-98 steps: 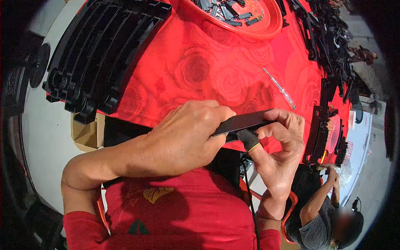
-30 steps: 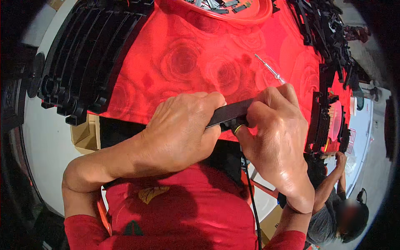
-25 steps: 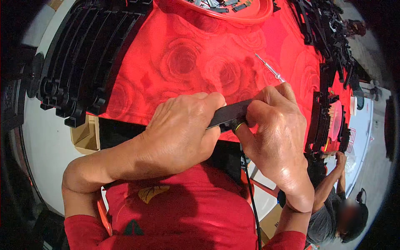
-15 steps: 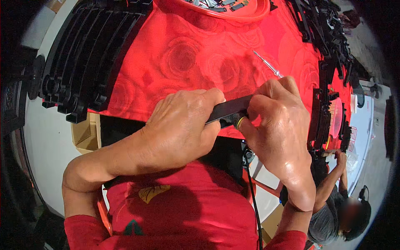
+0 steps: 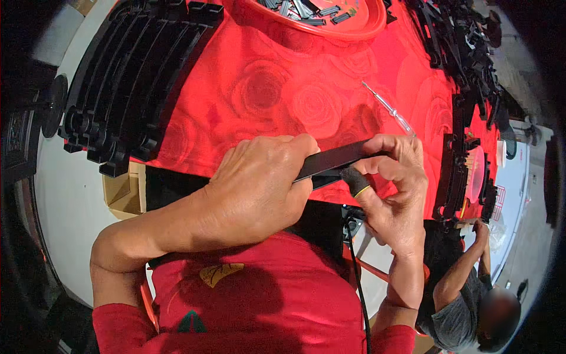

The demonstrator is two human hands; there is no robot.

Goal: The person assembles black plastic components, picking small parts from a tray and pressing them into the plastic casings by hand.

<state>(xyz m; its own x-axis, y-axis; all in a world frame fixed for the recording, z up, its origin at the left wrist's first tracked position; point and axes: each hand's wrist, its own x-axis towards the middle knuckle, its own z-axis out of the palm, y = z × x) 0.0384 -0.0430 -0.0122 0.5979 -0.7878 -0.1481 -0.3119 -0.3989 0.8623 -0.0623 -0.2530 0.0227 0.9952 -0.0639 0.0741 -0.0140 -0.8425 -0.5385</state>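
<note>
Strip, flat, matte black, between hands, rose-patterned cloth

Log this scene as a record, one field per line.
Left hand: grips one end of a black strip
Right hand: touches the strip's other end; dark thumb cover
Surface: red rose-patterned cloth
Tool: screwdriver lying beyond the right hand
Far side: red basin with small pieces
Left side: long black parts
Nearby: another person

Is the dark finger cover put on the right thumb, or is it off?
It is on: the dark finger cover encloses the thumb tip of the right hand, with its yellow edge around the thumb.
</note>
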